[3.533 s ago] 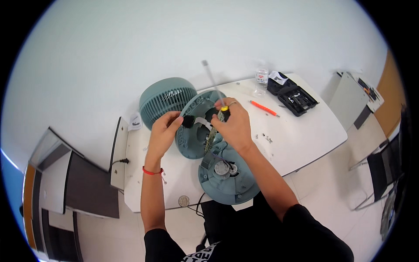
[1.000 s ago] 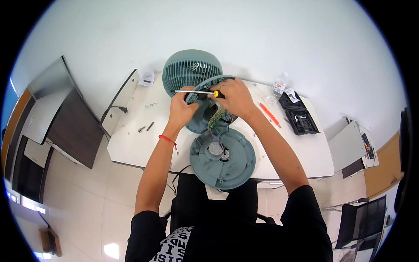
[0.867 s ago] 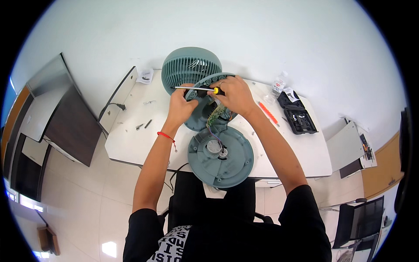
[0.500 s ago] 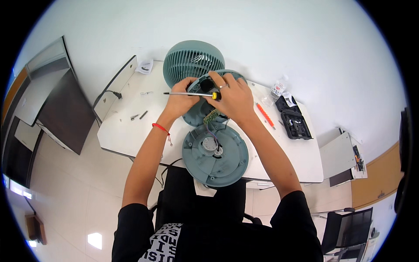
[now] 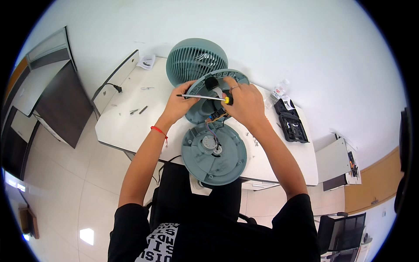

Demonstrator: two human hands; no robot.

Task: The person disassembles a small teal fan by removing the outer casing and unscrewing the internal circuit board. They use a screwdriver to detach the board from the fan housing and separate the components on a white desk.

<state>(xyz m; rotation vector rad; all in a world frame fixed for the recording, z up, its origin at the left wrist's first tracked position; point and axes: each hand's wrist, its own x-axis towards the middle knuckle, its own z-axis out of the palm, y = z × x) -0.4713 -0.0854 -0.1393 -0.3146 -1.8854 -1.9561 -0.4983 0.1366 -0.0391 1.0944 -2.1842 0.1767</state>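
Note:
My left hand (image 5: 178,105) grips the left rim of a grey-green round fan housing (image 5: 195,114), tilted up with its hollow inside facing me. In my right hand (image 5: 248,104) is a screwdriver (image 5: 201,96) with a yellow-and-black handle, its shaft pointing left across the housing. The right index finger reaches toward the inside of the far rim, near a black part (image 5: 211,83) and a pale strip. A small circuit board (image 5: 217,115) hangs below that hand, with wires running to the round fan base (image 5: 228,162) at the table's near edge.
Behind the housing stands the caged fan head (image 5: 192,61). An open black tool case (image 5: 291,124) lies at right, beside a clear plastic bottle (image 5: 279,89). Small metal bits (image 5: 134,112), a dark rod (image 5: 143,109), a paper (image 5: 146,62) and a plug (image 5: 118,88) are at left.
My right hand has shifted right and lowered from the far rim, with the screwdriver moving along. The circuit board has turned, and the right forearm now covers the orange pen's place.

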